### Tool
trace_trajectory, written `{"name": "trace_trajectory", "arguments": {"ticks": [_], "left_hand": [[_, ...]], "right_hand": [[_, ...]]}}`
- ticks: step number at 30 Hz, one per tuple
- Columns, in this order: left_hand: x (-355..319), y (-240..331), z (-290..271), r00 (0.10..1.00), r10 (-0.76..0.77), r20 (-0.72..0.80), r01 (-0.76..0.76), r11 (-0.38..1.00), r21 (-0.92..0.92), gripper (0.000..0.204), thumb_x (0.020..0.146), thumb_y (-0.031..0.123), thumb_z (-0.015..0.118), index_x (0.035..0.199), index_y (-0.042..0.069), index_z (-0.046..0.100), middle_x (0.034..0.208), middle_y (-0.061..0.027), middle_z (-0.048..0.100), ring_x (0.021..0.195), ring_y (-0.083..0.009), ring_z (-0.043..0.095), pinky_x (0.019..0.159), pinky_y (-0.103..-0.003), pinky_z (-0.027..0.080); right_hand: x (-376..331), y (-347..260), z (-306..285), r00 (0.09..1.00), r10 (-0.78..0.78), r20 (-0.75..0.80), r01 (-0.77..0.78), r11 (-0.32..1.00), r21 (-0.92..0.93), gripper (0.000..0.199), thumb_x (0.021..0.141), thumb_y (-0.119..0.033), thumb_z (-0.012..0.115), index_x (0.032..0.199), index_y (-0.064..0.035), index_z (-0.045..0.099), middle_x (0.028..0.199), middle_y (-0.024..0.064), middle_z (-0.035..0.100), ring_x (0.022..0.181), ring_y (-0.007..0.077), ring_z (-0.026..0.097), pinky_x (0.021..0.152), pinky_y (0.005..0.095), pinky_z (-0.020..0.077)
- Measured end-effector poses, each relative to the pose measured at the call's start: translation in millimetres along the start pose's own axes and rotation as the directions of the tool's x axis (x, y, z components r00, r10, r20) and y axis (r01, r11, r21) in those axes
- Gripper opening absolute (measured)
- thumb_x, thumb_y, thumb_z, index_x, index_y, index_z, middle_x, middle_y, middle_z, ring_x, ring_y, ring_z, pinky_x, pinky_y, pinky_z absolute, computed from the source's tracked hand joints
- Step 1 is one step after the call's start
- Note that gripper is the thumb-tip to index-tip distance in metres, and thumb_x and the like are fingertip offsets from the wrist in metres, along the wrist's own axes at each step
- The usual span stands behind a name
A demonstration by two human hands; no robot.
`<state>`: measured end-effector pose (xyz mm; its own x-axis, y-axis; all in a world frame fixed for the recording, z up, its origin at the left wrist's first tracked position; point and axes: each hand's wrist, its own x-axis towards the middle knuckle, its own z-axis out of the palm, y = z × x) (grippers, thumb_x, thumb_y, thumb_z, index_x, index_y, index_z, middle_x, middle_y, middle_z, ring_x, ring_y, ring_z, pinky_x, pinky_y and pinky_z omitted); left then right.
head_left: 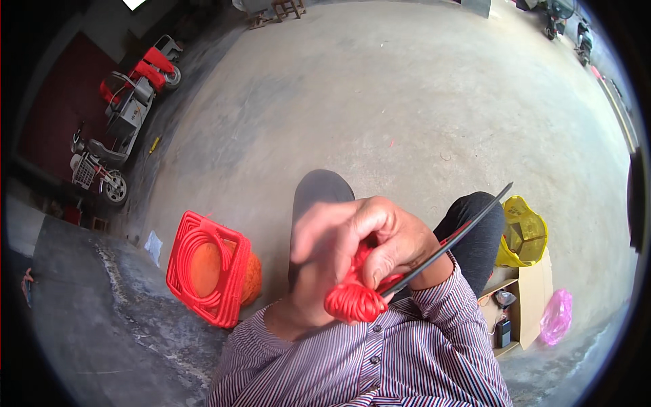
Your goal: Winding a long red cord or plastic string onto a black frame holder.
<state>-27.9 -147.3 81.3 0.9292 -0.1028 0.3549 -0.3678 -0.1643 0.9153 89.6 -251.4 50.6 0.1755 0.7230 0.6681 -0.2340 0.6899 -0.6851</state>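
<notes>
Over my lap, my right hand (400, 237) is closed around a bundle of red looped cord or strip (356, 304), its thumb bent on top. A thin dark rod with a pointed tip (468, 227) slants up to the right from beside that thumb, passing along the wrist; how it is gripped is partly hidden. My left hand (315, 251) is against the bundle's left side, its fingers smeared by motion. To my left stands a stack of red square frames with curved rings (210, 268), against a rounded orange object (252, 277).
Right of my knee are a yellow bag-like container (525, 234), a cardboard box (525, 305) with a small black device (502, 332), and a pink plastic bag (557, 317). A red-and-grey three-wheeler (135, 102) and a bike with a basket (98, 173) stand along the left wall.
</notes>
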Motion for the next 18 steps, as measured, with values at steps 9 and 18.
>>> {"name": "trace_trajectory", "arguments": {"ticks": [9, 18], "left_hand": [[11.6, -21.4, -61.5, 0.895, -0.278, 0.349, 0.445, 0.491, -0.749, 0.054, 0.087, 0.04, 0.06, 0.118, -0.003, 0.049, 0.085, -0.0095, 0.058, 0.059, -0.0122, 0.055, 0.039, -0.026, 0.039], [10.0, -55.2, -12.3, 0.981, 0.087, -0.172, -0.052, 0.979, 0.196, 0.027, 0.095, 0.01, 0.053, 0.12, 0.0, 0.051, 0.107, -0.004, 0.058, 0.088, -0.0097, 0.055, 0.072, -0.026, 0.047]], "right_hand": [[-63.5, 7.5, 24.2, 0.629, 0.122, -0.768, -0.073, 0.992, 0.099, 0.036, 0.086, -0.021, 0.067, 0.115, -0.0004, 0.057, 0.095, 0.0061, 0.063, 0.084, 0.0123, 0.059, 0.078, 0.0261, 0.0479], [-84.8, -4.0, 72.1, 0.684, -0.173, -0.709, -0.399, 0.725, -0.562, 0.082, 0.066, -0.02, 0.085, 0.133, -0.0007, 0.042, 0.107, 0.0079, 0.061, 0.085, 0.0136, 0.059, 0.071, 0.0266, 0.0484]]}}
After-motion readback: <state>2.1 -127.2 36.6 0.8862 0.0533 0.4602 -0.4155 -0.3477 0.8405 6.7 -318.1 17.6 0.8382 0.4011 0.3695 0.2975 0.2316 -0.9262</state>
